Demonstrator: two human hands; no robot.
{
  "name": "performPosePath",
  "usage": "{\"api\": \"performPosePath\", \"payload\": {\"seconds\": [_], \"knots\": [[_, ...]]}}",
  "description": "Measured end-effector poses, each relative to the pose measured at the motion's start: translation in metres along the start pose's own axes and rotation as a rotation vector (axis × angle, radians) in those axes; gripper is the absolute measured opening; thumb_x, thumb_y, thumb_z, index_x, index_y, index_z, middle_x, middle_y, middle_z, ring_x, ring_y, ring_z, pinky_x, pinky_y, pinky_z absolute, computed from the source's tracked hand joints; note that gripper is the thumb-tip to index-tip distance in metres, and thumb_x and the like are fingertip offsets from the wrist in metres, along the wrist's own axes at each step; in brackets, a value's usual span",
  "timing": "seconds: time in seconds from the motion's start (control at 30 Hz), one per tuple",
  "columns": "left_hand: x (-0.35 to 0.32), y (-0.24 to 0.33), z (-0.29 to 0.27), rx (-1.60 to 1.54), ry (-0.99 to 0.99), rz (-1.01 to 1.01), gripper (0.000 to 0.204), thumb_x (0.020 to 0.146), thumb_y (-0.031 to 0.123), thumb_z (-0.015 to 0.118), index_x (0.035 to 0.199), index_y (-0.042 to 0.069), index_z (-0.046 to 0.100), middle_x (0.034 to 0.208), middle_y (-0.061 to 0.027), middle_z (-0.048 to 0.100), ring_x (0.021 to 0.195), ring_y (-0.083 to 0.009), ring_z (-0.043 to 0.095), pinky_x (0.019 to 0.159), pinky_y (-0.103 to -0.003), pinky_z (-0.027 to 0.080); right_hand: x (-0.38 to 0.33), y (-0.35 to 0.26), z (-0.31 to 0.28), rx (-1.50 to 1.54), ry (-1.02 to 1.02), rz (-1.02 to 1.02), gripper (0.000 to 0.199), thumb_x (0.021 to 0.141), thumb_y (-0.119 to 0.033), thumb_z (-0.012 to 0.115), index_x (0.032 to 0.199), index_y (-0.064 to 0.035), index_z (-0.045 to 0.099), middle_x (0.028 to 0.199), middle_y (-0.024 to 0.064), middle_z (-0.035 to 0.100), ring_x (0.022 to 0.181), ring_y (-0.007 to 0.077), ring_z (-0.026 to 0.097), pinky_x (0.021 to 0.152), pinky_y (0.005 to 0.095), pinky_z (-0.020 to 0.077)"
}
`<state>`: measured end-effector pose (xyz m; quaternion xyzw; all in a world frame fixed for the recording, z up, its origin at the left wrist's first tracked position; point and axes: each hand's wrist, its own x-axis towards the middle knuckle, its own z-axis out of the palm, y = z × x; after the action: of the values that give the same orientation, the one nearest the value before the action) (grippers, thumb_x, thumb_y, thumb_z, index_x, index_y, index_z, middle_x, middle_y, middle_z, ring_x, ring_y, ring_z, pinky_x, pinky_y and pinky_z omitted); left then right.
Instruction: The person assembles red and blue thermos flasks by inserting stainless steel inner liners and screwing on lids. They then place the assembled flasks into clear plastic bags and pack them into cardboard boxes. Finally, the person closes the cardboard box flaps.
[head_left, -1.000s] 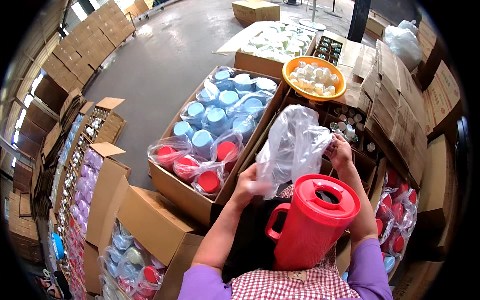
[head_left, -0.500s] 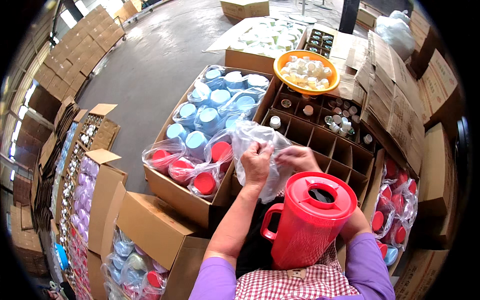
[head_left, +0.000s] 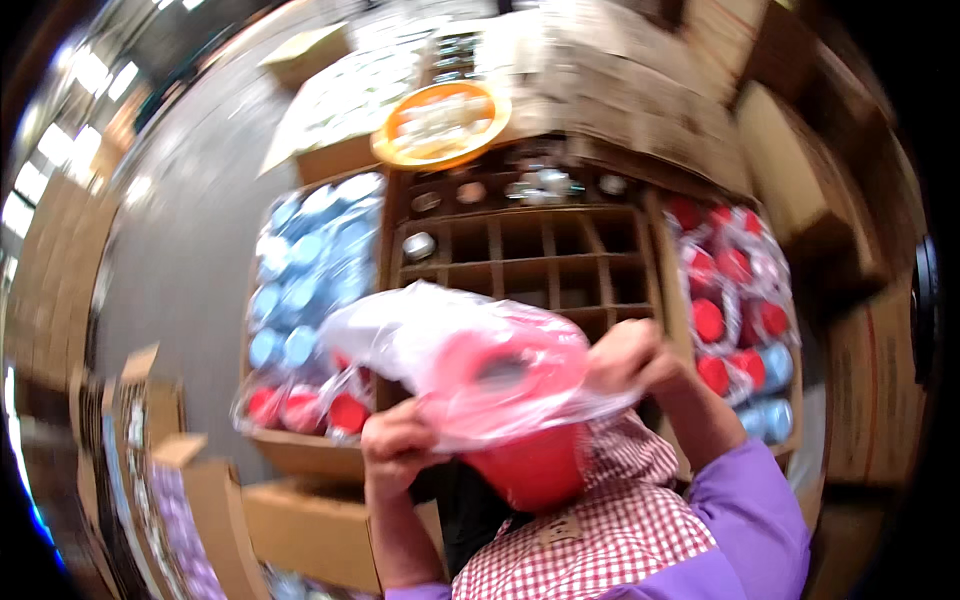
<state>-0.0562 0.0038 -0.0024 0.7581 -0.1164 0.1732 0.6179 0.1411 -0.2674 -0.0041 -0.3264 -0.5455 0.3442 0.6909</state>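
Note:
A red plastic pitcher (head_left: 525, 470) stands against my checked apron, tilted, with its round lid under a clear plastic bag (head_left: 400, 325). My left hand (head_left: 398, 440) is closed on the bag's edge at the pitcher's left. On the other side my right hand (head_left: 632, 357) pinches the bag's edge, fingers curled. The bag drapes over the lid and its loose end trails to the far left. Motion blurs the picture, and the pitcher's handle is hidden.
Beyond my hands is a divided carton (head_left: 500, 262) with a few caps in it. An orange basin (head_left: 440, 125) of small caps sits behind. Bagged blue-lidded and red-lidded containers fill a box (head_left: 262, 447) at left; bagged red ones (head_left: 733, 265) are at right.
The bag, bunched up beyond the pitcher before, is now spread over its lid. My hands have moved apart to either side of it. The view has turned and shifted.

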Motion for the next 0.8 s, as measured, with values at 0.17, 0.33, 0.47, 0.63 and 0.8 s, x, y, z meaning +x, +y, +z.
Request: {"api": "performPosePath", "payload": {"seconds": [0.17, 0.33, 0.47, 0.63, 0.8], "knots": [[-0.069, -0.022, 0.003, 0.143, -0.332, -0.704, 0.022, 0.055, -0.010, 0.069, 0.075, -0.001, 0.068, 0.074, -0.0053, 0.067, 0.072, -0.0148, 0.062, 0.067, -0.027, 0.050, -0.083, 0.029, 0.066, -0.389, -0.163, 0.497, 0.011, 0.072, -0.013, 0.071, 0.077, -0.0048, 0.067, 0.074, 0.0102, 0.063, 0.071, 0.0231, 0.061, 0.064, 0.0345, 0.0456], [-0.022, -0.012, 0.034, -0.388, 0.224, -0.578, 0.030, 0.065, 0.005, 0.055, 0.092, -0.005, 0.065, 0.081, -0.0084, 0.068, 0.072, -0.0179, 0.062, 0.070, -0.030, 0.049, -0.131, 0.041, 0.115, -0.760, -0.120, 0.419, 0.018, 0.072, -0.023, 0.063, 0.075, -0.0055, 0.063, 0.076, 0.0105, 0.062, 0.079, 0.0295, 0.059, 0.069, 0.0393, 0.0471], [-0.043, -0.085, 0.057, -0.276, 0.218, -0.629, 0.032, 0.073, 0.005, 0.055, 0.103, -0.003, 0.059, 0.092, -0.0073, 0.063, 0.077, -0.0166, 0.060, 0.070, -0.028, 0.047, -0.145, 0.038, 0.122, -0.958, -0.141, 0.360, 0.021, 0.072, -0.026, 0.062, 0.077, -0.0067, 0.063, 0.079, 0.0070, 0.062, 0.084, 0.0276, 0.057, 0.077, 0.0413, 0.0453], [-0.072, -0.092, 0.107, -0.155, 0.455, -0.615, 0.030, 0.082, 0.011, 0.053, 0.110, -0.002, 0.058, 0.092, -0.0094, 0.064, 0.076, -0.0183, 0.061, 0.067, -0.029, 0.050, -0.186, 0.035, 0.134, -0.845, 0.052, 0.457, 0.017, 0.075, -0.021, 0.063, 0.082, -0.0057, 0.064, 0.082, 0.0069, 0.063, 0.083, 0.0274, 0.059, 0.075, 0.0383, 0.0478], [-0.014, -0.089, 0.153, -0.858, 0.432, -0.550, 0.035, 0.087, 0.013, 0.051, 0.118, -0.002, 0.052, 0.106, -0.0119, 0.061, 0.091, -0.0235, 0.061, 0.077, -0.036, 0.052, -0.178, 0.025, 0.130, -0.588, 0.463, 0.182, 0.015, 0.073, -0.005, 0.069, 0.088, -0.0026, 0.069, 0.088, 0.0127, 0.066, 0.082, 0.0266, 0.065, 0.073, 0.0336, 0.0510]]}}
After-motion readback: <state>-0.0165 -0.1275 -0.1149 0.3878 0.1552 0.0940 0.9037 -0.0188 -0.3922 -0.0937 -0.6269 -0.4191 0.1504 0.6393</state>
